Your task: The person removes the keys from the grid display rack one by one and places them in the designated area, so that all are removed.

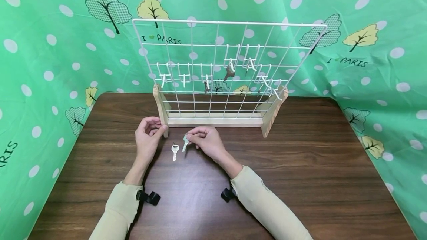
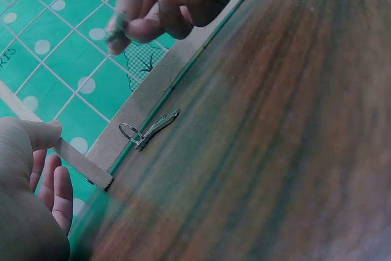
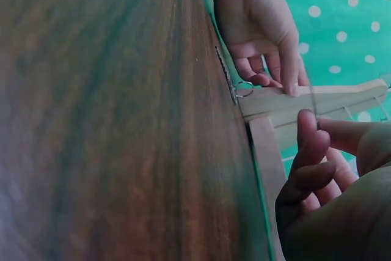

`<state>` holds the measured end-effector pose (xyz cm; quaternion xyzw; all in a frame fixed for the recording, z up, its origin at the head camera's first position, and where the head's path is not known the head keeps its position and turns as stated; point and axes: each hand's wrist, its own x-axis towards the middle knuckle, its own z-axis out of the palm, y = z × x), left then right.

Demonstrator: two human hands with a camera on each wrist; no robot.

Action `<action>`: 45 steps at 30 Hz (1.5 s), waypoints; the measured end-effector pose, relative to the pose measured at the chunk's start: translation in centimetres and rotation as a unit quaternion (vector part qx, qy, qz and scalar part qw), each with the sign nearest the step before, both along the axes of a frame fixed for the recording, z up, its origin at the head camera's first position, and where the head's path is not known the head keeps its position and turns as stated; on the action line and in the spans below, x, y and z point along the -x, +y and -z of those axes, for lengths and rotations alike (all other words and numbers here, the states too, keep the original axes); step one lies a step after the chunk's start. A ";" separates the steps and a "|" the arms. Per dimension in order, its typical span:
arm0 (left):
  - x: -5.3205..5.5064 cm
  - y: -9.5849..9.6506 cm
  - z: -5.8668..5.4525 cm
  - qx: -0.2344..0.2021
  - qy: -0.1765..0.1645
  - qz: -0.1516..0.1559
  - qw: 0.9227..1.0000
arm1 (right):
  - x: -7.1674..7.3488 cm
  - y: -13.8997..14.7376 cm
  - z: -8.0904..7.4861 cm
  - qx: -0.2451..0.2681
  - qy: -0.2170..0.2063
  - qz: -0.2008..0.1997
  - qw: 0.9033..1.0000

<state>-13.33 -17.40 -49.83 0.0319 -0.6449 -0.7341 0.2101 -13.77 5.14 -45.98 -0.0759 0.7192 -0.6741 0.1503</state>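
Observation:
A white wire grid rack stands on wooden side legs. My left hand is at its left wooden leg; the thumb lies on the leg's front edge, the other fingers bent beside it. My right hand pinches a key between thumb and fingertips, its blade pointing down, just in front of the rack's wooden base bar. Between the two hands a second key lies flat on the table; its ring shows in the left wrist view.
White hooks hang on the grid at different heights. Some carry keys, such as a dark key near the middle. The brown wooden table extends around the rack. A green patterned cloth hangs behind.

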 end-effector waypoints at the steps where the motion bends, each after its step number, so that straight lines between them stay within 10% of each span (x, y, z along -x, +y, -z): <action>1: 0.0 0.0 0.0 0.000 0.000 0.000 1.000 | 0.0 0.0 0.0 -0.008 0.001 -0.001 1.000; 19: 0.1 0.1 0.1 0.002 -0.001 0.005 1.000 | 0.0 0.0 2.6 -0.129 0.089 -0.008 0.988; 45: 0.0 -0.1 0.1 0.007 0.002 0.001 1.000 | -0.6 -0.8 3.6 -0.304 0.276 0.011 0.912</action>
